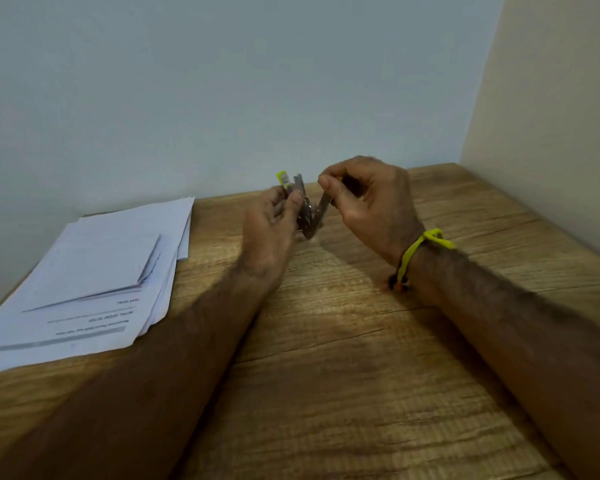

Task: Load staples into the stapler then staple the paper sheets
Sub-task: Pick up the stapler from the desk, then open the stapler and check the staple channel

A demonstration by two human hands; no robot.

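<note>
Paper sheets (pixel 84 271): a loose white stack at the left edge of the wooden table (pixel 343 358), fanned unevenly, with a smaller folded sheet lying on top; printed lines on the lower sheets are too blurred to read. The stack lies flat, well apart from both hands. Left hand (pixel 271 220): raised above the table near the back wall, palm turned toward the right, thumb and fingers curled onto one metal arm of the stapler (pixel 307 211) and gripping it from the left side. Stapler: small, metal with yellow parts, held in the air between the two hands and swung open into a V, hinge end lowest and just above the tabletop; a yellow tip stands up behind the left fingers. Whether staples sit in the channel cannot be told. Right hand (pixel 364 199): just right of the stapler, fingers bent and drawn together, thumb and forefinger pinching the upper end of the other arm. Yellow wristband (pixel 418 251): cord tied round the right wrist, with a small dark and orange bead hanging below. Walls: pale blue-grey behind the table, cream at the right.
</note>
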